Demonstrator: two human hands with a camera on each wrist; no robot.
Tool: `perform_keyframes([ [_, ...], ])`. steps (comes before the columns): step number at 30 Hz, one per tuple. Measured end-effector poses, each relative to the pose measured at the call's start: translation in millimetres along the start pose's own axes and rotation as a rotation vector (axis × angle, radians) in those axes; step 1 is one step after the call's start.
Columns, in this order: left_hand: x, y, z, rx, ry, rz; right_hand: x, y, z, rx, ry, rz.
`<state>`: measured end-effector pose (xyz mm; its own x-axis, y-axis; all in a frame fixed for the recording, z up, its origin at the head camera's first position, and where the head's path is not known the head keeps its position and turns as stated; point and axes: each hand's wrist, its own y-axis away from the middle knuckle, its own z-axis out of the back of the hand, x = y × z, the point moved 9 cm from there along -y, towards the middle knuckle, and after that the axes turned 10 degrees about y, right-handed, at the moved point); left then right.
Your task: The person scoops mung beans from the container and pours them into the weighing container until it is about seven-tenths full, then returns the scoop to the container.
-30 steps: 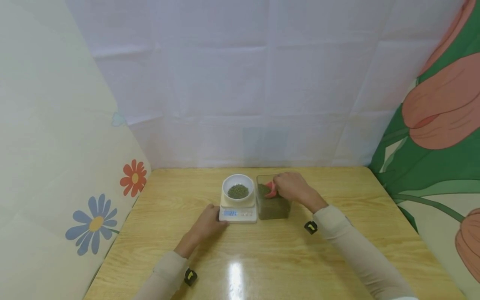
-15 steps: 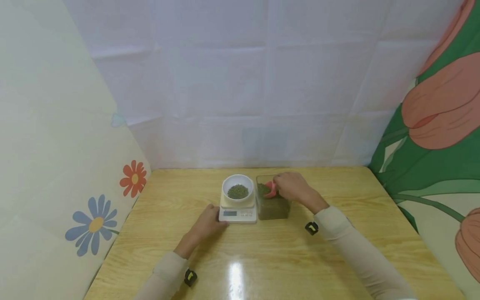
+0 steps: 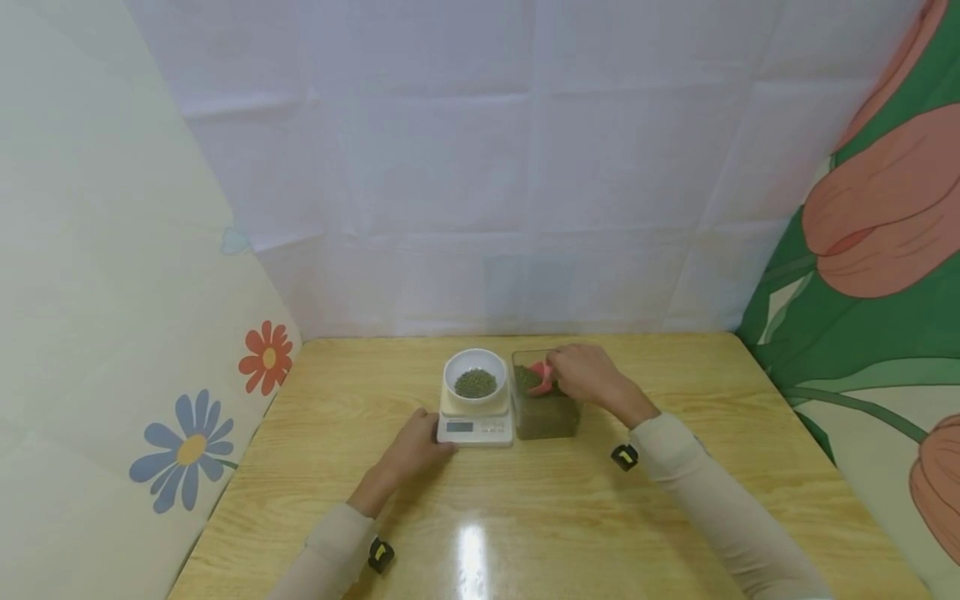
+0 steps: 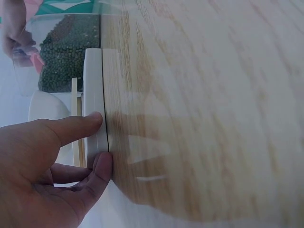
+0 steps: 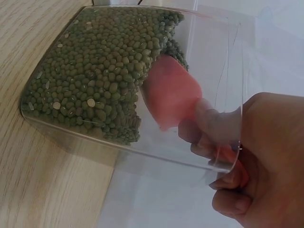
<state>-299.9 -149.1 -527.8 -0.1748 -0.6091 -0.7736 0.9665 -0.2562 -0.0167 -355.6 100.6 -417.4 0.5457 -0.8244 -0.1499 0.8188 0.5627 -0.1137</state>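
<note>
Guessing I'm scooping: right hand (image 3: pixel 585 372) clamped on scoop (image 5: pixel 172 90), beans (image 5: pixel 95 76) beneath; left hand (image 3: pixel 415 444) gripping scale (image 3: pixel 495 437). Level lift next, probably.

Makeshift indoor booth; home or workplace, can't tell. Wood-grain table (image 3: pixel 570 508) against creased white sheet (image 3: pixel 420 167), pale flower-print panel (image 3: pixel 82 275) left, big tulip-print panel (image 3: pixel 877 333) right, boxing it in on three sides.
</note>
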Motion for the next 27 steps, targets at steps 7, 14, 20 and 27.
perform_keyframes([
  [7, -1.2, 0.8, 0.8, -0.005, -0.003, 0.009, -2, 2.0, 0, -0.016, -0.022, 0.0],
  [14, -2.3, 0.6, 1.3, -0.005, -0.004, 0.005, -3, 4.5, 3, -0.028, -0.032, -0.005],
  [20, -2.6, 0.5, 1.5, -0.008, -0.007, 0.003, -8, 5.8, 0, -0.035, -0.045, -0.029],
  [27, -1.7, 0.2, 1.4, -0.002, -0.012, 0.009, -12, 9.2, -1, -0.039, -0.064, -0.046],
])
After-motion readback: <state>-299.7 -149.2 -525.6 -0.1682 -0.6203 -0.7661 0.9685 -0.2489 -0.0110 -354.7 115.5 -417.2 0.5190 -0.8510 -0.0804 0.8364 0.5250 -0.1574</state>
